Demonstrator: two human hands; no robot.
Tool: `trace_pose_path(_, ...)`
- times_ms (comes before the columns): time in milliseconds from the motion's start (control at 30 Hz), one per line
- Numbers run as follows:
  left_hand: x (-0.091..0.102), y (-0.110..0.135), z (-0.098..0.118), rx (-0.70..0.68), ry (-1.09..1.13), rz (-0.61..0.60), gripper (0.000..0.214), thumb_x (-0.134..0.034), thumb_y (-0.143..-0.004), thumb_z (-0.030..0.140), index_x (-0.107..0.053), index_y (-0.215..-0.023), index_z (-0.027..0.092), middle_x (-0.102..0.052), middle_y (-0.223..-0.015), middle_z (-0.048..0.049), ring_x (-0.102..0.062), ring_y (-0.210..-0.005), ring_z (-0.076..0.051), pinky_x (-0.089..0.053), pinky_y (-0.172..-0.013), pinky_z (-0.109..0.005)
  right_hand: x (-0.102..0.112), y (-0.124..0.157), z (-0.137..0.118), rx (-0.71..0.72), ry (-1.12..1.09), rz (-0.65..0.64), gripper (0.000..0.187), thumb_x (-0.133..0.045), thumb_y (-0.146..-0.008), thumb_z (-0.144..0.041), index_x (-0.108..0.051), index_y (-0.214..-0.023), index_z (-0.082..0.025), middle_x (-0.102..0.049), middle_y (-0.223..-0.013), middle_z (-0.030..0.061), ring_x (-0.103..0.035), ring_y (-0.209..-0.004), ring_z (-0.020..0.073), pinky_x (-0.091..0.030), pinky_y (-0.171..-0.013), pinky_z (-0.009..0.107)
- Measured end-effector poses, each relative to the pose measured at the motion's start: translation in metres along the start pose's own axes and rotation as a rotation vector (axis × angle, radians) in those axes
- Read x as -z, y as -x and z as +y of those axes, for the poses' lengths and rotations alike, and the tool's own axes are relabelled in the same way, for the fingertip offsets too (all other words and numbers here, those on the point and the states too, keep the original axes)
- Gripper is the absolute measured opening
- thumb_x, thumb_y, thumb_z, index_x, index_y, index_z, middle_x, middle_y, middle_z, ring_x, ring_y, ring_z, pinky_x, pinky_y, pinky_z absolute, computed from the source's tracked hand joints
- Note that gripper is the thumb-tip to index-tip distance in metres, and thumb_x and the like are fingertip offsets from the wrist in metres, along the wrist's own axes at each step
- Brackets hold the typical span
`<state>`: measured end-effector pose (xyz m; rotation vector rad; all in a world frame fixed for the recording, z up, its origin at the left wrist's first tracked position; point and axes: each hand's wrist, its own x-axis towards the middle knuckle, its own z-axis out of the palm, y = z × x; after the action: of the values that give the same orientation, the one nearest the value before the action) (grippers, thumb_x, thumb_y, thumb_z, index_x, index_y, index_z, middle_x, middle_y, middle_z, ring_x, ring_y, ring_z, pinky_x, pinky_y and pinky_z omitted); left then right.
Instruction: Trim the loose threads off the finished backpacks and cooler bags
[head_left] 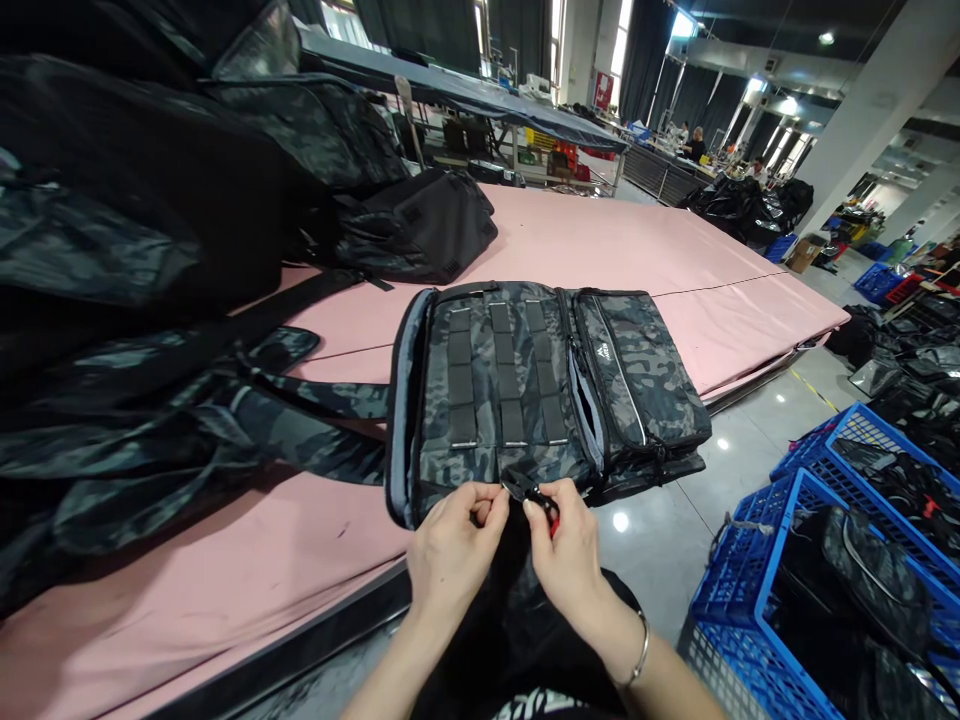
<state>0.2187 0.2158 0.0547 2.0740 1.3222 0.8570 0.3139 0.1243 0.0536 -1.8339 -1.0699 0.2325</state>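
A dark camouflage backpack [487, 380] lies flat on the pink-covered table, with rows of black webbing across its front panel. One opening gapes at its left end, and another shows beside the front pocket [649, 370]. At the near edge of the bag, my right hand [566, 550] grips small black snips [525, 490] with a bit of red at the handle. Their tip points left, close to the fingers of my left hand [454, 550]. Thumb and forefinger of that hand are pinched together at the bag's edge; what they hold is too small to make out.
More camouflage bags [135, 220] are heaped on the left of the pink table [592, 235], straps trailing toward the backpack. Blue crates [750, 560] filled with dark bags stand on the floor at right. Other people sit at distant workstations; a pillar [855, 130] rises at upper right.
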Motion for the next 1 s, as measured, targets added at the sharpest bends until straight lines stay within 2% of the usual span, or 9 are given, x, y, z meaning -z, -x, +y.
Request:
trace_pose_path(200,0.001,0.000,0.004,0.004,0.013,0.003,0.027,-0.047,-0.075,0.044,-0.059,-0.067,0.021,-0.057,-0.057,0.0013,-0.055,-0.059,-0.016,-0.037,-0.056,-0.025,-0.004,0.002,-0.004,0.060,0.169,0.050,0.022,-0.037,-0.094,-0.033,-0.053,-0.097,-0.018,-0.065,-0.084,0.0063,-0.062,-0.071,0.0213,-0.047,-0.063,0.030)
trace_pose_path(333,0.002,0.001,0.005,-0.021,0.018,0.028,0.026,-0.047,-0.076,0.043,-0.058,-0.066,0.021,-0.056,-0.055,0.0018,-0.054,-0.057,-0.015,-0.036,-0.055,-0.025,-0.005,0.002,-0.004,0.067,0.187,0.055,0.022,-0.037,-0.094,-0.033,-0.053,-0.098,-0.019,-0.065,-0.085,0.0067,-0.062,-0.074,0.0218,-0.047,-0.064,0.030)
trace_pose_path(567,0.000,0.002,0.001,-0.054,0.014,0.036,0.027,-0.047,-0.078,0.043,-0.059,-0.067,0.021,-0.056,-0.056,0.0014,-0.054,-0.058,-0.015,-0.036,-0.055,-0.025,-0.013,-0.003,0.004,-0.008,-0.024,0.020,0.016,-0.045,-0.091,-0.033,-0.053,-0.095,-0.019,-0.063,-0.083,0.0051,-0.061,-0.073,0.0192,-0.047,-0.067,0.030)
trace_pose_path(733,0.000,0.001,0.002,-0.026,0.010,0.010,0.030,-0.046,-0.078,0.045,-0.058,-0.067,0.021,-0.055,-0.056,0.0016,-0.055,-0.058,-0.016,-0.037,-0.056,-0.026,-0.020,-0.009,0.008,-0.162,-0.497,0.076,0.015,-0.049,-0.088,-0.034,-0.051,-0.092,-0.020,-0.059,-0.080,0.0012,-0.058,-0.075,0.0152,-0.048,-0.070,0.028)
trace_pose_path(800,0.000,-0.001,0.002,-0.016,0.015,0.009,0.031,-0.046,-0.078,0.047,-0.058,-0.067,0.021,-0.054,-0.055,0.0020,-0.054,-0.057,-0.015,-0.038,-0.057,-0.026,-0.020,-0.013,0.010,-0.200,-0.595,0.112,0.017,-0.050,-0.088,-0.035,-0.052,-0.091,-0.019,-0.055,-0.077,-0.0004,-0.055,-0.071,0.0134,-0.047,-0.068,0.026)
trace_pose_path(900,0.002,-0.004,0.002,-0.008,0.044,0.004,0.031,-0.046,-0.077,0.049,-0.058,-0.068,0.022,-0.054,-0.054,0.0027,-0.054,-0.056,-0.015,-0.038,-0.056,-0.025,-0.017,-0.017,0.012,-0.206,-0.576,0.111,0.021,-0.052,-0.086,-0.036,-0.055,-0.098,-0.019,-0.055,-0.076,-0.0015,-0.054,-0.068,0.0127,-0.047,-0.066,0.025)
trace_pose_path(1000,0.005,-0.009,0.005,0.001,0.073,-0.016,0.031,-0.047,-0.076,0.050,-0.059,-0.069,0.023,-0.056,-0.054,0.0027,-0.056,-0.056,-0.016,-0.039,-0.056,-0.025,-0.016,-0.020,0.014,-0.174,-0.446,0.074,0.035,-0.062,-0.079,-0.032,-0.056,-0.111,-0.020,-0.061,-0.078,-0.0007,-0.058,-0.071,0.0147,-0.050,-0.069,0.027)
